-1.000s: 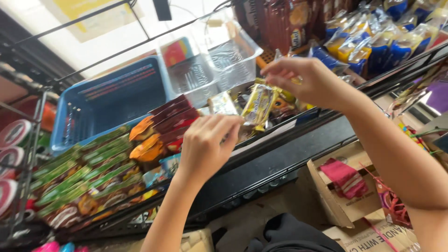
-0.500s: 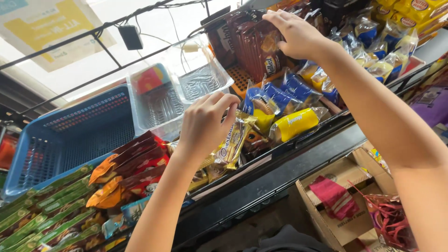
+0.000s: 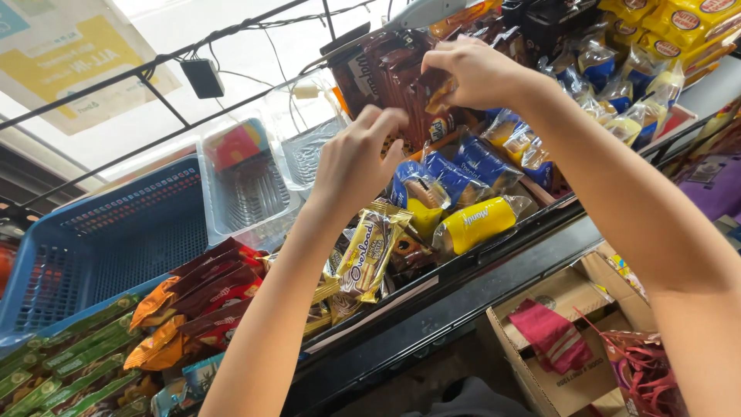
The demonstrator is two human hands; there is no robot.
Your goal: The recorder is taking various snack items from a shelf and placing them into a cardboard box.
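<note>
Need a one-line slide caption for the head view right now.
Both hands, left hand and right hand, reach into the brown snack packets on a crowded shelf above blue and yellow packets.

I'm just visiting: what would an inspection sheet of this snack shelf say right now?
Surface: sloping display shelf, packed with snacks.
Job's things: dark brown snack packs standing at the back; right hand pinches one pack's top, left hand is raised just below them.
Clutter: blue and yellow wrapped cakes, gold packet, red-brown packets, green bars, blue basket, clear tray.
Fingers: bare, both hands curled.
Cables: thin wires along the black rack bars.
Surroundings: open cardboard box below, yellow poster above.
</note>
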